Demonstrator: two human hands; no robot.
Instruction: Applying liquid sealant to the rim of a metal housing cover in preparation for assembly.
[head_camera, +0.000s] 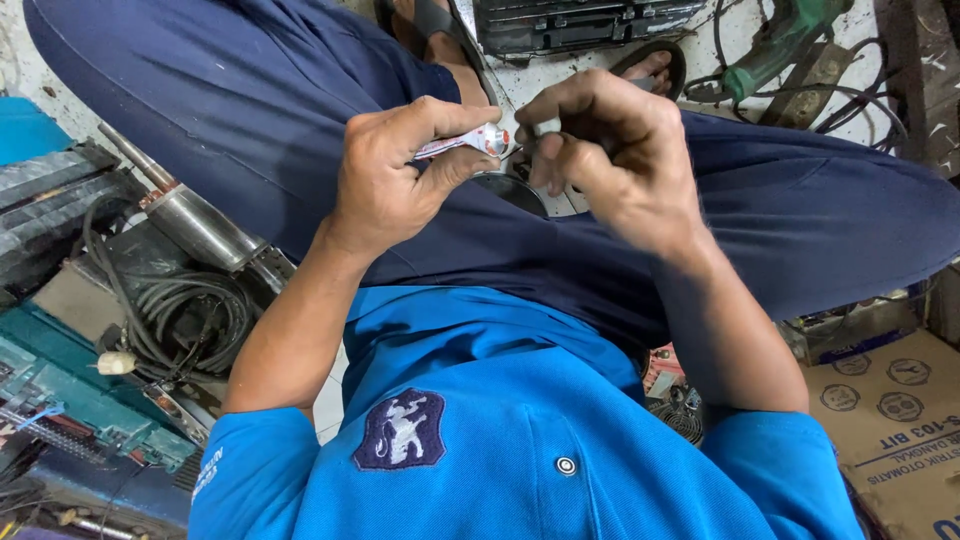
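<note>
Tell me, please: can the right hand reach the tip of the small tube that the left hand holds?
Probably yes. The right hand is already at the tip of the tube, which the left hand holds out toward it. Nothing lies between them, though blur hides whether the fingers touch it.

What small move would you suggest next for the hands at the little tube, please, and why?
Probably bring the right hand in that last bit so its fingers close on whatever sits at the nozzle. The left hand already grips the small tube, nozzle pointing at the right hand, whose fingertips are bunched right at the tip. Motion blur hides whether a cap is there.
</note>
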